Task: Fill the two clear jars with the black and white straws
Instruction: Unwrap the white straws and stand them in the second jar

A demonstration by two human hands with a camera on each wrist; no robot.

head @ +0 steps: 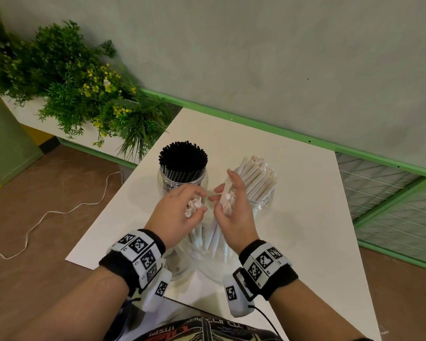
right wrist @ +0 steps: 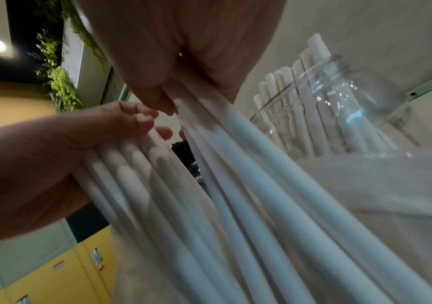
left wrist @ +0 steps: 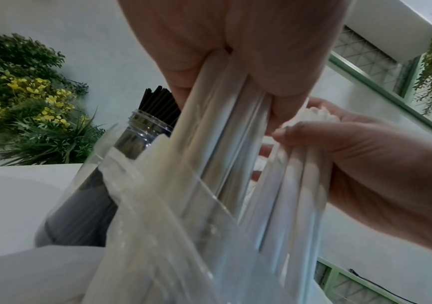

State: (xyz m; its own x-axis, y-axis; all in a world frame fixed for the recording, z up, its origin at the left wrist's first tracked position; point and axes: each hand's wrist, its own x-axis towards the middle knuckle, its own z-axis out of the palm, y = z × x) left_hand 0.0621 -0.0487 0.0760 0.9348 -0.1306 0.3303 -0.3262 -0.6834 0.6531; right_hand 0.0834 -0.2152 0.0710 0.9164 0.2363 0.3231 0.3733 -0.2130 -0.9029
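Observation:
Two clear jars stand on the white table (head: 293,217). The left jar (head: 182,179) is packed with black straws (head: 182,157); the right jar (head: 262,200) holds white straws (head: 256,178) that lean to the right. In front of them a clear plastic bag (head: 202,252) holds more white straws. My left hand (head: 197,201) grips one bunch of these white straws (left wrist: 222,127) near their tops. My right hand (head: 223,190) grips a second bunch (right wrist: 235,164) just right of it. Both bunches still reach down into the bag (left wrist: 157,226).
A planter with green and yellow foliage (head: 84,94) stands beyond the table's left corner. A white cable (head: 59,211) trails across the brown floor at the left. A green-framed wire mesh panel (head: 391,193) runs along the wall at the right.

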